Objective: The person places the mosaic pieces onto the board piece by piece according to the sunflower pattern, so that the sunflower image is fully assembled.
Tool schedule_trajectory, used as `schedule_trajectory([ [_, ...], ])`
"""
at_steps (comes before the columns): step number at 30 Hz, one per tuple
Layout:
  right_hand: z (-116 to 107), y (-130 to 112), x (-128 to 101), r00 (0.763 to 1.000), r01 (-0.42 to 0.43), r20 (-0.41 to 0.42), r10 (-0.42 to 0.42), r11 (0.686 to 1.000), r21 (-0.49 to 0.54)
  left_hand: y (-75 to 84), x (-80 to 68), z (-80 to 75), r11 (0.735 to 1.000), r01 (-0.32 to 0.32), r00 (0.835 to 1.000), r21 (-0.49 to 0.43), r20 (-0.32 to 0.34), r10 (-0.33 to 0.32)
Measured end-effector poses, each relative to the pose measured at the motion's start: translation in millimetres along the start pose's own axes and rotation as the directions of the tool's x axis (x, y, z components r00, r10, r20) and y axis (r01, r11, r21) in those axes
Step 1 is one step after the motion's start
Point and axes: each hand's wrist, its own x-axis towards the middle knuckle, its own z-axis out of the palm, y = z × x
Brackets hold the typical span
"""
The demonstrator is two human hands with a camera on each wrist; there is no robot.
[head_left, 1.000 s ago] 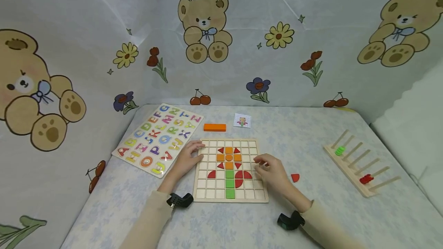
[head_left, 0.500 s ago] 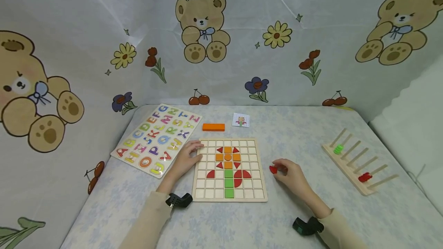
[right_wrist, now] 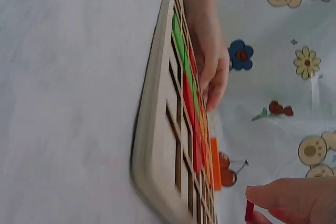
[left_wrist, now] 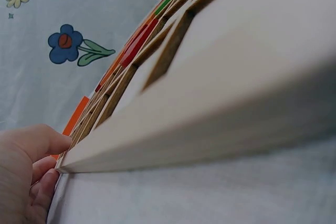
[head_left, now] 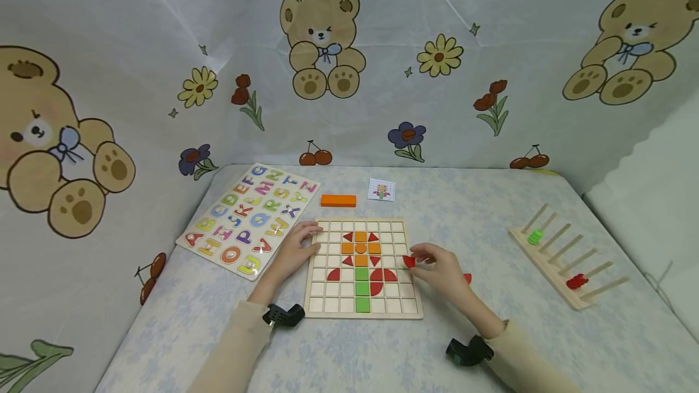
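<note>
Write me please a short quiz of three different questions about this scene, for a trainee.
1. True or false: the right hand pinches a red piece over the grid board.
2. Which thing does the left hand touch? A) letter puzzle B) grid board C) peg rack
3. Fill in: the stem of the flower pattern on the board is made of ___ squares.

Key: 1 true. 2 B; the hand rests on the board's left edge, beside the letter puzzle. 3 green.
</note>
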Motion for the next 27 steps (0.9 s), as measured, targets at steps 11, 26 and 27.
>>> schedule_trajectory([
  [11, 73, -55, 0, 0.939, 0.184, 0.274, -0.206, 0.978, 0.103, -0.8, 0.5, 1.1, 1.000, -0.018, 1.000, 0.002, -0.004, 0.018],
  [26, 82, -55, 4, 0.927, 0.223, 0.291, -0.235, 0.972, 0.075, 0.8, -0.2, 0.4, 1.000, -0.001, 1.000, 0.028, -0.006, 0.002],
  [27, 84, -55, 5, 0.927, 0.231, 0.285, -0.244, 0.970, 0.079, 0.8, -0.5, 0.3, 1.000, 0.001, 1.000, 0.029, -0.007, 0.000],
])
